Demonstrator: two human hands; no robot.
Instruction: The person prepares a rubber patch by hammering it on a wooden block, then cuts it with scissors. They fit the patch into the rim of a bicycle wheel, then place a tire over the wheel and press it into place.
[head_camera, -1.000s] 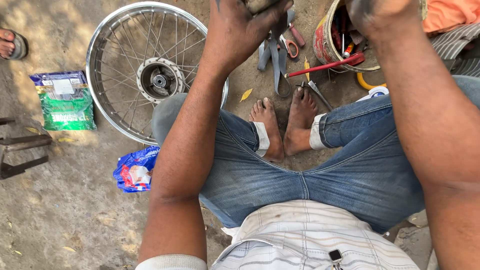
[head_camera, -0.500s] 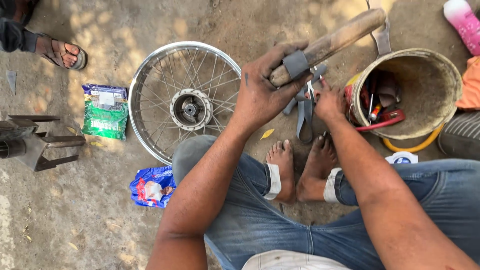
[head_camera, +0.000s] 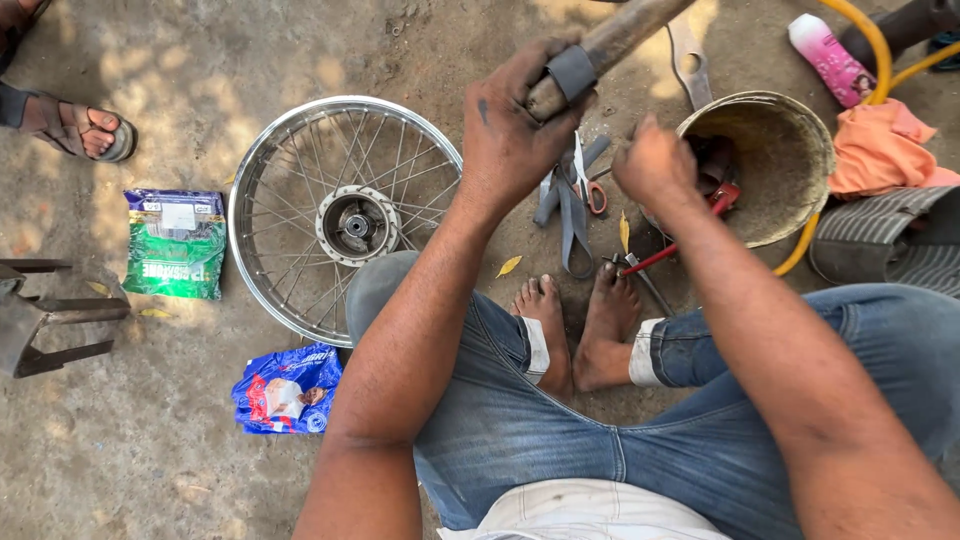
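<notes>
Landmark: spoked wheel (head_camera: 345, 215), lying flat on the dirt.

I log the left hand (head_camera: 520, 130) to the right of the wheel, raised, fingers wrapped tight around a wooden handle (head_camera: 610, 40) just below its grey band; the handle's head runs off the top edge, so I cannot tell what tool it is.

Right hand (head_camera: 655, 165) further right of the wheel, closed in a loose fist beside the bucket (head_camera: 800, 190); I cannot tell whether it holds anything.

Scissors and flat tools (head_camera: 580, 195) lie between wheel and bucket.

Judgement: the wheel lies untouched, no tool on it; work on it looks not yet begun.
</notes>
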